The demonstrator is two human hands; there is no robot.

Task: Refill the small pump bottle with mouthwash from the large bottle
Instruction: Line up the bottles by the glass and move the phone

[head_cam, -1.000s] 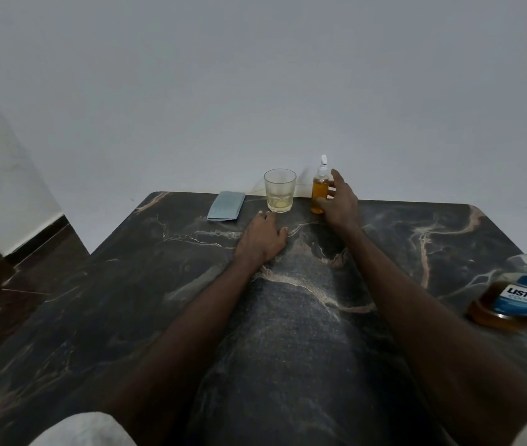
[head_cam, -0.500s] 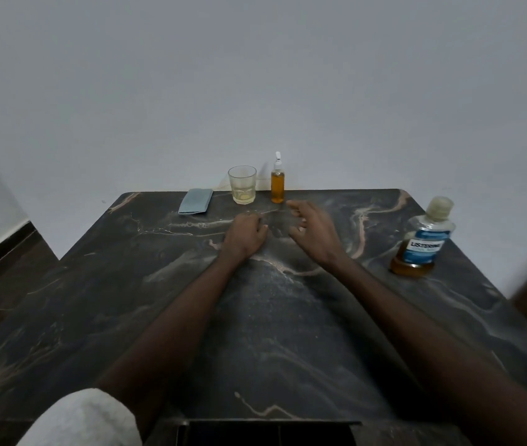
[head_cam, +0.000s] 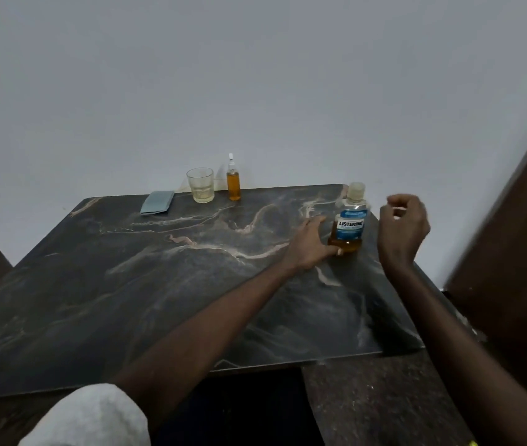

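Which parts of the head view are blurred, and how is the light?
Head view: dim, even light, no hard shadows or glare; the right hand is smeared by motion, its fingers indistinct; the left hand at the large bottle is sharper, the label readable; the glass and pump bottle look soft; the table edges bow from the wide lens.

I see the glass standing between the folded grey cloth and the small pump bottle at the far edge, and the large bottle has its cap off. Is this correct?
Not quite: the head view shows the large bottle with its cap on. The rest holds: the glass stands between the folded grey cloth and the small pump bottle at the far edge.
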